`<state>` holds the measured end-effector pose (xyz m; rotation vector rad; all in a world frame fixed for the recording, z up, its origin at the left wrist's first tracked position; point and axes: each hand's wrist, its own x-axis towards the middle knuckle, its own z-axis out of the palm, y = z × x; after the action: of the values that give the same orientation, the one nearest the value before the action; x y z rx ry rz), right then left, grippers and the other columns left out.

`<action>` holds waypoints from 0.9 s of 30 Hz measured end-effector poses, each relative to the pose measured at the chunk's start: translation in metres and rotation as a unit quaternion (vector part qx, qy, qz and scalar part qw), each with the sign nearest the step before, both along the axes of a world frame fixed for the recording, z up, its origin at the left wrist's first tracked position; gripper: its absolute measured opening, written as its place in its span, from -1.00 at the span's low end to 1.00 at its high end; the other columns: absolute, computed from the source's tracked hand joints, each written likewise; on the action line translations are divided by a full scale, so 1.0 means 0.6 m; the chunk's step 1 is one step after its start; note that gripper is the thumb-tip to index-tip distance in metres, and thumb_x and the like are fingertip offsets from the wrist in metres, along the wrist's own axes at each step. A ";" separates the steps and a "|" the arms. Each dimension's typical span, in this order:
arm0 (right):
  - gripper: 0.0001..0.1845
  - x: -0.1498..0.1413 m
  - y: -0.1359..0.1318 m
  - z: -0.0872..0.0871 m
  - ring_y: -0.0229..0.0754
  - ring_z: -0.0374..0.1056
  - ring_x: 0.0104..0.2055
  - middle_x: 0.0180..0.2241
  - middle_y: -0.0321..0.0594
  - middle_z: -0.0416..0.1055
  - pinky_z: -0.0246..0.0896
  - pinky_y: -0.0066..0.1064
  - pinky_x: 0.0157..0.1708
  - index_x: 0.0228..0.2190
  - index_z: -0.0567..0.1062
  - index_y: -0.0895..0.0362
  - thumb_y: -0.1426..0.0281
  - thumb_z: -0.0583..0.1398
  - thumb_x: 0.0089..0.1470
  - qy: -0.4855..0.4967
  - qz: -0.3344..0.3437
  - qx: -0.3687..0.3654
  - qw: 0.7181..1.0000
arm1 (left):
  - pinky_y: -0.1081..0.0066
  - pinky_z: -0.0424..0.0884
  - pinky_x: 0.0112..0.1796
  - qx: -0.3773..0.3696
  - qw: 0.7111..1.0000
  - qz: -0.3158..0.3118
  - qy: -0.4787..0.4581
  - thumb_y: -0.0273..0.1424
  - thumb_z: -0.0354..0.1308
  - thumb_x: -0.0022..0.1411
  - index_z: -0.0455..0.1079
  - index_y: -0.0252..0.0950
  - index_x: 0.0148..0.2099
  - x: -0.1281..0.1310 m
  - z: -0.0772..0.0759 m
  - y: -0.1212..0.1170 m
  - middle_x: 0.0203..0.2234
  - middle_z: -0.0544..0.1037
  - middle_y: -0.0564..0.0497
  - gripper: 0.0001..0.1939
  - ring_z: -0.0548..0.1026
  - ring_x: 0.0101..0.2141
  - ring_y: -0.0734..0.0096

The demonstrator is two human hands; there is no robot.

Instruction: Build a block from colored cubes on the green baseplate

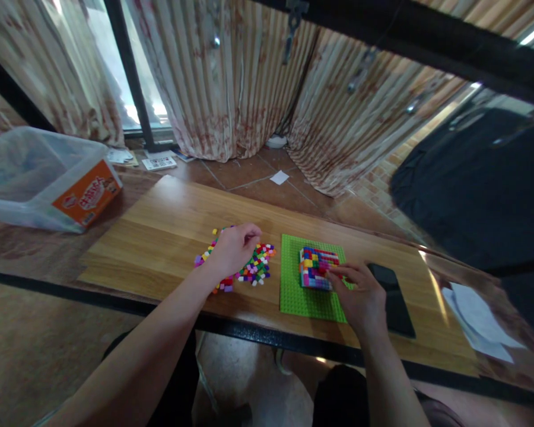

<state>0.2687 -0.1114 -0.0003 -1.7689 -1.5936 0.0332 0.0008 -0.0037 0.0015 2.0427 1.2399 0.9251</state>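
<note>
A block of multicoloured toy bricks (309, 274), stacked in layers, stands on a green studded baseplate (290, 296). My right hand (360, 290) reaches over it from the right, its thumb and finger pinched at a small reddish brick on the top. Left of the baseplate lies a loose pile of small coloured bricks (253, 271). Above this pile is my left hand (235, 250), its fingers curled together. Whatever those fingers hold, if anything, is hidden. My left hand and wrist cover part of the pile.
Both bricks and baseplate are on a low wooden table (160, 237) with a dark front edge. Right of the baseplate lies a black phone-like slab (394, 302). A clear plastic bin (35, 196) stands at the left, white papers (480, 320) at the right. Curtains (240, 89) hang behind.
</note>
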 end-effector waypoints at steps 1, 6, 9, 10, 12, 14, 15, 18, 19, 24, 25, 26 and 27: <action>-0.83 -0.007 0.001 0.003 -0.15 0.40 -0.27 -0.32 -0.18 0.47 0.32 -0.26 -0.22 -0.40 0.59 0.10 0.29 0.23 0.05 -0.001 0.006 0.018 1.000 | 0.41 0.41 -0.29 0.001 1.000 0.001 0.004 -0.49 0.04 0.23 0.45 -0.31 -0.27 -0.001 0.000 0.000 -0.38 0.60 -0.01 -0.85 0.53 -0.34 0.40; -0.84 -0.072 0.017 0.002 -0.17 0.40 -0.22 -0.29 -0.18 0.49 0.33 -0.30 -0.19 -0.31 0.55 0.10 0.38 0.14 0.15 0.009 0.092 0.042 0.995 | 0.41 0.39 -0.31 0.014 1.000 0.002 0.018 -0.50 0.04 0.23 0.44 -0.31 -0.26 0.001 -0.003 0.000 -0.38 0.60 -0.01 -0.85 0.53 -0.36 0.41; -0.78 -0.117 0.031 -0.008 -0.15 0.39 -0.17 -0.26 -0.16 0.49 0.31 -0.24 -0.10 -0.25 0.54 0.08 0.43 0.09 0.18 -0.009 0.139 0.025 0.990 | 0.42 0.39 -0.30 0.019 0.999 0.003 0.028 -0.50 0.04 0.23 0.44 -0.30 -0.24 0.002 -0.007 0.000 -0.38 0.61 0.00 -0.85 0.53 -0.35 0.40; -0.76 -0.130 0.036 -0.011 -0.14 0.39 -0.15 -0.24 -0.15 0.49 0.31 -0.23 -0.09 -0.22 0.53 0.08 0.44 0.07 0.18 -0.010 0.145 0.019 0.989 | 0.42 0.40 -0.29 0.019 0.999 0.004 0.032 -0.49 0.04 0.23 0.44 -0.30 -0.23 0.001 -0.007 0.000 -0.37 0.61 0.00 -0.84 0.54 -0.35 0.40; -0.71 -0.150 0.046 -0.017 -0.12 0.38 -0.13 -0.20 -0.12 0.47 0.30 -0.22 -0.07 -0.17 0.52 0.08 0.46 0.04 0.18 -0.007 0.161 -0.006 0.987 | 0.41 0.40 -0.27 0.019 0.999 0.002 0.041 -0.49 0.03 0.23 0.45 -0.30 -0.23 -0.001 -0.008 0.000 -0.37 0.61 -0.01 -0.84 0.54 -0.33 0.38; -0.66 -0.163 0.056 -0.022 -0.11 0.36 -0.11 -0.17 -0.10 0.46 0.30 -0.21 -0.06 -0.12 0.52 0.07 0.47 0.01 0.19 -0.002 0.173 -0.026 0.985 | 0.40 0.40 -0.25 0.021 0.999 -0.003 0.049 -0.49 0.02 0.24 0.45 -0.31 -0.22 -0.003 -0.009 0.000 -0.35 0.61 -0.02 -0.83 0.54 -0.32 0.37; -0.64 -0.167 0.062 -0.025 -0.09 0.35 -0.10 -0.16 -0.09 0.45 0.29 -0.19 -0.05 -0.11 0.52 0.07 0.47 0.00 0.19 -0.002 0.179 -0.034 0.983 | 0.40 0.40 -0.24 0.022 0.998 -0.005 0.052 -0.49 0.01 0.24 0.45 -0.30 -0.22 -0.004 -0.008 0.000 -0.35 0.61 -0.01 -0.83 0.54 -0.31 0.37; -0.61 -0.173 0.079 -0.037 -0.06 0.34 -0.08 -0.15 -0.08 0.44 0.28 -0.17 -0.05 -0.10 0.54 0.04 0.46 -0.01 0.19 -0.017 0.191 -0.054 0.980 | 0.40 0.39 -0.26 0.027 0.998 -0.003 0.062 -0.48 0.01 0.25 0.44 -0.28 -0.22 -0.006 -0.008 0.000 -0.35 0.60 0.01 -0.82 0.54 -0.31 0.37; -0.62 -0.175 0.085 -0.041 -0.05 0.33 -0.08 -0.16 -0.08 0.44 0.28 -0.16 -0.05 -0.10 0.54 0.04 0.46 -0.01 0.19 -0.023 0.191 -0.059 0.980 | 0.40 0.38 -0.27 0.028 0.997 -0.001 0.067 -0.48 0.01 0.25 0.44 -0.28 -0.22 -0.006 -0.007 0.000 -0.36 0.60 0.01 -0.83 0.54 -0.32 0.37; -0.69 -0.183 0.099 -0.053 -0.04 0.32 -0.09 -0.16 -0.06 0.42 0.27 -0.17 -0.05 -0.20 0.58 0.10 0.43 0.05 0.17 -0.029 0.177 -0.066 0.982 | 0.40 0.36 -0.30 0.028 0.996 0.010 0.089 -0.47 0.02 0.25 0.45 -0.28 -0.23 -0.009 -0.007 0.000 -0.38 0.60 0.01 -0.83 0.53 -0.35 0.36; -0.71 -0.185 0.099 -0.053 -0.05 0.32 -0.10 -0.17 -0.06 0.42 0.26 -0.18 -0.05 -0.23 0.58 0.11 0.44 0.06 0.17 -0.027 0.174 -0.067 0.982 | 0.40 0.36 -0.30 0.029 0.995 0.012 0.092 -0.46 0.02 0.25 0.45 -0.28 -0.23 -0.010 -0.007 0.000 -0.38 0.59 0.01 -0.83 0.53 -0.35 0.36; -0.72 -0.186 0.099 -0.052 -0.06 0.32 -0.11 -0.18 -0.07 0.42 0.26 -0.19 -0.04 -0.26 0.58 0.11 0.44 0.07 0.16 -0.023 0.172 -0.067 0.983 | 0.40 0.36 -0.31 0.030 0.995 0.012 0.094 -0.46 0.02 0.25 0.45 -0.28 -0.23 -0.011 -0.007 0.000 -0.38 0.59 0.01 -0.83 0.53 -0.35 0.36; -0.73 -0.186 0.099 -0.051 -0.06 0.32 -0.12 -0.19 -0.07 0.42 0.26 -0.20 -0.05 -0.29 0.59 0.12 0.44 0.07 0.16 -0.018 0.169 -0.068 0.983 | 0.40 0.36 -0.31 0.031 0.995 0.012 0.096 -0.46 0.02 0.25 0.45 -0.28 -0.23 -0.011 -0.007 0.000 -0.38 0.59 0.01 -0.83 0.53 -0.36 0.36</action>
<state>0.1568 -0.0522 -0.0311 -1.5838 -1.9420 0.2789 -0.0058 -0.0038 -0.0027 2.2125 1.3541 0.8007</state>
